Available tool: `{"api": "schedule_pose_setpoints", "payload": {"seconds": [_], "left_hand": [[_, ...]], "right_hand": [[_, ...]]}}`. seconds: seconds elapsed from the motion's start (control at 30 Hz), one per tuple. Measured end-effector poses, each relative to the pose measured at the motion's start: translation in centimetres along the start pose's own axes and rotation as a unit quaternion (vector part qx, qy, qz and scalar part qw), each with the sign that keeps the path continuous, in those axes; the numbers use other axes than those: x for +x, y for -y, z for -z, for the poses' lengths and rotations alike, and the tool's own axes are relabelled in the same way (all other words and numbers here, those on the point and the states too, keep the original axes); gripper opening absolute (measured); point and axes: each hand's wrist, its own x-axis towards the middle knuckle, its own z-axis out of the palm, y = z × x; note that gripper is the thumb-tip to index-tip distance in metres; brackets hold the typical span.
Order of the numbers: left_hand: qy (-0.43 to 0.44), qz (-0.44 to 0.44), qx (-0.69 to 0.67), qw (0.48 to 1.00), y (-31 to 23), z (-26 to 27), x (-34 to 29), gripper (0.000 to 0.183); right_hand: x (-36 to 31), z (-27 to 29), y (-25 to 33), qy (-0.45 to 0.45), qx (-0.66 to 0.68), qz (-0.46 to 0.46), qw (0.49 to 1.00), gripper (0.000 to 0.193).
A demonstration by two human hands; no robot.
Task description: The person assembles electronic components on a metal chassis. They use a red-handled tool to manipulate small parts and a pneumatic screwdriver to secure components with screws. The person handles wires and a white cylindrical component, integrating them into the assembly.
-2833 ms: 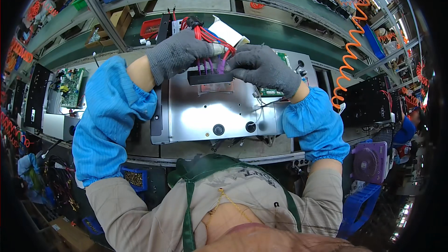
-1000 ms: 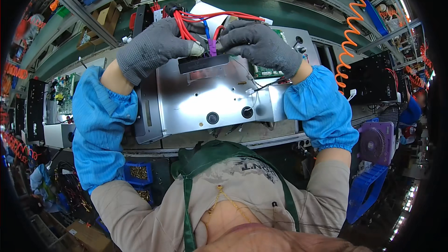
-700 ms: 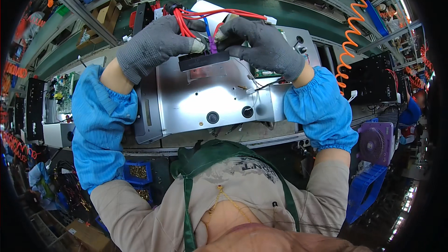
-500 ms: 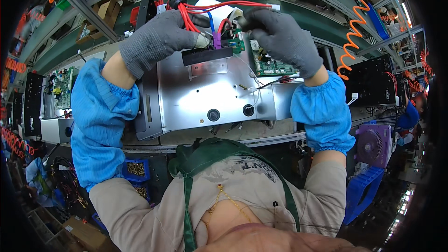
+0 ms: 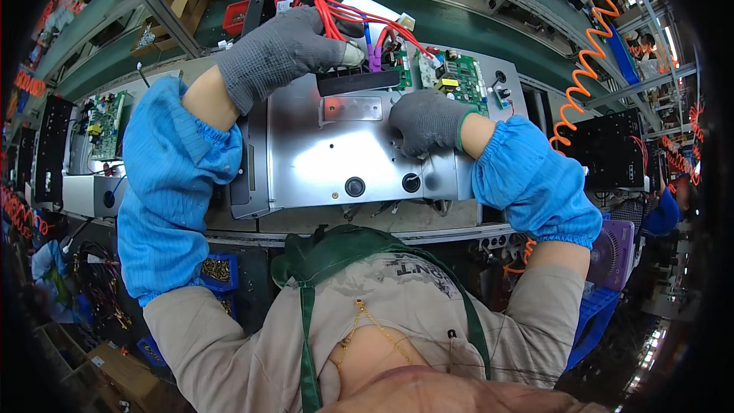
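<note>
My left hand (image 5: 287, 53), in a grey glove, is closed on a flat black block (image 5: 358, 82) with wires at its back. Purple terminals (image 5: 374, 58) stand up from the block beside my fingertips. A bundle of red wires (image 5: 336, 11) runs across behind that hand toward a green circuit board (image 5: 461, 76). The block is above a bare metal chassis (image 5: 306, 157). My right hand (image 5: 428, 124) is low over the chassis, its fingers curled and pointing left. What they hold, if anything, is hidden beneath the glove.
Another chassis with a circuit board (image 5: 107, 126) stands at the left. A black housing (image 5: 612, 149) is at the right, near a hanging orange coiled hose (image 5: 592, 53). Blue bins of small metal parts (image 5: 217, 270) sit below the bench edge. A purple fan (image 5: 614, 248) is at lower right.
My right hand has moved down from the far wires to the chassis surface, curling its fingers. My left hand has shifted slightly right with the black block. The red wire ends now droop toward the circuit board.
</note>
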Motion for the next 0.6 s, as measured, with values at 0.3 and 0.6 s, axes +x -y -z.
{"api": "schedule_pose_setpoints", "payload": {"seconds": [0.3,0.6], "left_hand": [[0.014,-0.044,-0.099,0.994,0.3,-0.2,-0.3,0.042],[0.000,0.050,-0.247,0.968,-0.9,-0.5,-0.1,0.035]], "right_hand": [[-7.3,4.0,2.2,-0.434,0.254,0.223,0.835,0.012],[-3.4,5.6,-0.3,-0.388,0.516,0.172,0.744,0.017]]}}
